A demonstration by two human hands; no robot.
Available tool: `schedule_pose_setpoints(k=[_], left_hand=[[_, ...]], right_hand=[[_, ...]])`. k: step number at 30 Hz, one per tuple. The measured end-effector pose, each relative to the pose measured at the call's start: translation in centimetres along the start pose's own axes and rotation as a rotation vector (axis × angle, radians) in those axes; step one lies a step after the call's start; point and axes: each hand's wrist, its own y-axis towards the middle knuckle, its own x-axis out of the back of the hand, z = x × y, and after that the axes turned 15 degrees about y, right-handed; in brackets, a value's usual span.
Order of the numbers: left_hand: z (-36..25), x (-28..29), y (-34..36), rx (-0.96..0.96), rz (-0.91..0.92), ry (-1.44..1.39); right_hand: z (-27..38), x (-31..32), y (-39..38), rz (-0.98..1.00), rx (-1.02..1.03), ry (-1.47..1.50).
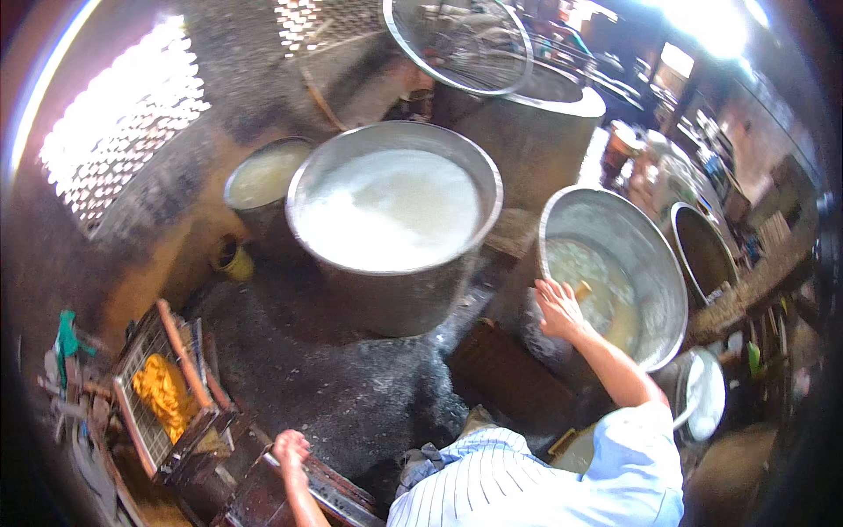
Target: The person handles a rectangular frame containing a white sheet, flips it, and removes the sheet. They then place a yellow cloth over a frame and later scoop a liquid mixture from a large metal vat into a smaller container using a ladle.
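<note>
My right hand [559,309] reaches to the near left rim of a large metal pot [652,230], its fingers spread and seeming to rest there. Cloudy liquid [595,274] with pale matter covers the bottom of that pot. Low on the left, my left hand [291,450] is closed, held by the end of a dark wooden bench or frame [329,485]; whether anything is inside its fingers is hidden. Ahead stands a bigger metal pot [395,285], nearly full of white, foamy liquid [395,211].
A smaller vessel of pale liquid [266,174] stands by the wall, above a yellow container [234,262]. Orange-yellow pieces [165,395] lie on a wire rack at left. A brown block [509,373] sits on the wet floor [351,378]. Behind are a ringed metal hoop [527,61] and a round vat [514,140].
</note>
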Motion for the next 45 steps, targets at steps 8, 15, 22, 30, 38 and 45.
schedule_pose_setpoints(k=[8, 15, 22, 30, 38, 45], left_hand=[[-11.3, -18.6, -6.8, -0.113, 0.155, -0.039], [-3.4, -32.1, -12.9, 0.243, 0.496, 0.213], [-6.5, -43.8, -7.6, 0.074, 0.718, 0.324], [-14.1, -51.7, -8.7, -0.077, 0.888, 0.257], [-5.6, -44.5, -6.2, 0.184, 0.579, 0.373], [-1.0, -42.9, -12.2, 0.429, 0.23, 0.27]], right_hand=[[-10.8, -3.7, 2.2, 0.662, -0.117, -0.387], [-14.7, 3.2, -0.1, 0.348, -0.049, 0.175], [-25.7, 16.1, -12.4, -0.41, -0.256, 0.97], [-30.0, 0.7, -20.2, -0.759, -1.101, 1.197], [-24.6, -19.3, -11.7, -0.769, -1.566, 2.029], [-29.3, -28.7, -14.5, -0.509, -1.837, 2.132]])
